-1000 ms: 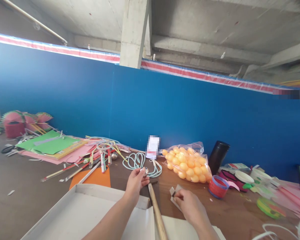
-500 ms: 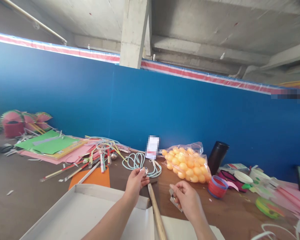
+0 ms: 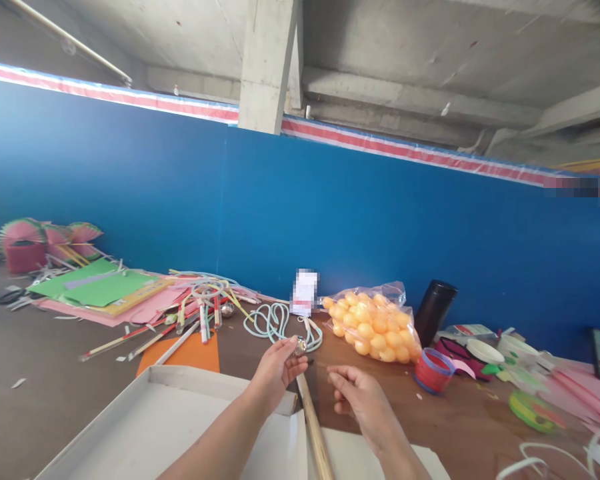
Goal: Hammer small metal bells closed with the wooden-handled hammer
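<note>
My left hand pinches a small silver ball-shaped bell between thumb and fingertips, just above the brown table. My right hand hovers close to its right, palm turned up and fingers loosely curled, with nothing showing in them. A wooden stick lies between the two hands and runs toward me. Under my left forearm sits a shallow white cardboard tray.
A clear bag of orange balls, a black cylinder and a red tape roll stand behind my right hand. Light-blue cords, orange paper, pens and coloured sheets spread left. A blue wall backs the table.
My right hand has lifted off the table and turned palm up; the small white folded piece it pinched no longer shows. My left hand edged right with the bell.
</note>
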A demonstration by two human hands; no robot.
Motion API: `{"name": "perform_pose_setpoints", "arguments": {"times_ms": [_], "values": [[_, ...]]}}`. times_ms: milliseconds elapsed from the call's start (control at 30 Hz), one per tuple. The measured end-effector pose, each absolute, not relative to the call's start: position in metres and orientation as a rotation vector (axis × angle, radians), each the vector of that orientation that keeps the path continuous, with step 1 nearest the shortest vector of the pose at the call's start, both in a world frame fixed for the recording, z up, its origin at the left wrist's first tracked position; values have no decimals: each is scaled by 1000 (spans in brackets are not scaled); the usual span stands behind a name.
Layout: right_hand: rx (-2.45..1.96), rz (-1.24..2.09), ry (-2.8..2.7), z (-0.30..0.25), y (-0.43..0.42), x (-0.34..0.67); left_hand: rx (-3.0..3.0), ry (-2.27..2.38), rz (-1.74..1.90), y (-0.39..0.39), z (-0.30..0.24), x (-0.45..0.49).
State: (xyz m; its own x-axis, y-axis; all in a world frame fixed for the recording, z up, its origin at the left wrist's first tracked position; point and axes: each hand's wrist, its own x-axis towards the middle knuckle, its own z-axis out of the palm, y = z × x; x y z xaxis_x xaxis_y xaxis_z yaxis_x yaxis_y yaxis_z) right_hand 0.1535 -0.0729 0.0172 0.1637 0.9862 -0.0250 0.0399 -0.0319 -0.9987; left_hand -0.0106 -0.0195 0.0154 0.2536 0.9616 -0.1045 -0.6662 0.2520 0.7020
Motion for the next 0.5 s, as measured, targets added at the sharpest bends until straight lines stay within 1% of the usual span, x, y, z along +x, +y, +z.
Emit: {"name": "perform_pose_setpoints", "arguments": {"times_ms": [233, 500], "values": [[-1211, 1025, -1127, 29, -77, 145, 654, 581, 1053, -30, 25, -10], [-1106, 1049, -1134, 34, -81, 129, 755, 526, 1033, -31, 20, -9]]}}
